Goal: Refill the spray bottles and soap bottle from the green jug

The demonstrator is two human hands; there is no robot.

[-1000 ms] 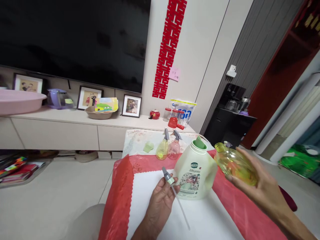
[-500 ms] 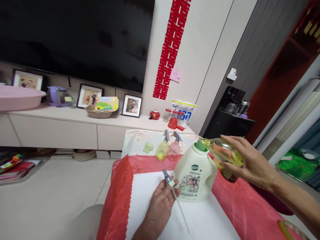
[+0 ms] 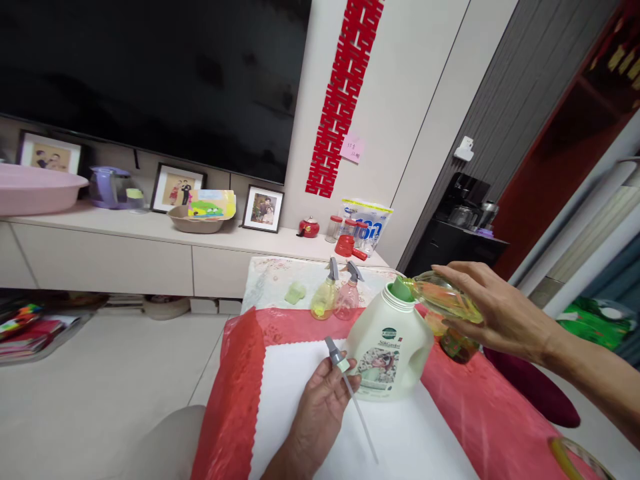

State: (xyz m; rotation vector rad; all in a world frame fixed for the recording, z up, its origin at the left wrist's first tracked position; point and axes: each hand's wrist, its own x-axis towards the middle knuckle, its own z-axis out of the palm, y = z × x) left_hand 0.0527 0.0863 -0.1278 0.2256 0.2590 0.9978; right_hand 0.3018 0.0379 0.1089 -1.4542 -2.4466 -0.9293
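Note:
A pale green detergent jug [image 3: 385,353] stands upright on the white sheet, with a green funnel [image 3: 401,289] in its mouth. My right hand [image 3: 487,303] grips a clear bottle of yellowish liquid [image 3: 447,299], tipped nearly level, its neck at the funnel. In my left hand [image 3: 325,400], beside the jug's lower left, is a grey pump head [image 3: 335,352] whose long thin tube slants down over the sheet. Behind the jug stand a yellow spray bottle [image 3: 323,299] and a pink spray bottle [image 3: 347,299].
A crumpled green piece [image 3: 295,293] lies left of the spray bottles. Beyond the jug's right side is a dark jar [image 3: 457,347]. A roll of tape [image 3: 580,460] sits at the lower right. Red cups and jars [image 3: 345,245] stand on the cabinet behind.
The bottle in my right hand has tilted slightly further, its base end now a little higher. My left hand holds the pump head in nearly the same place. The view has shifted slightly.

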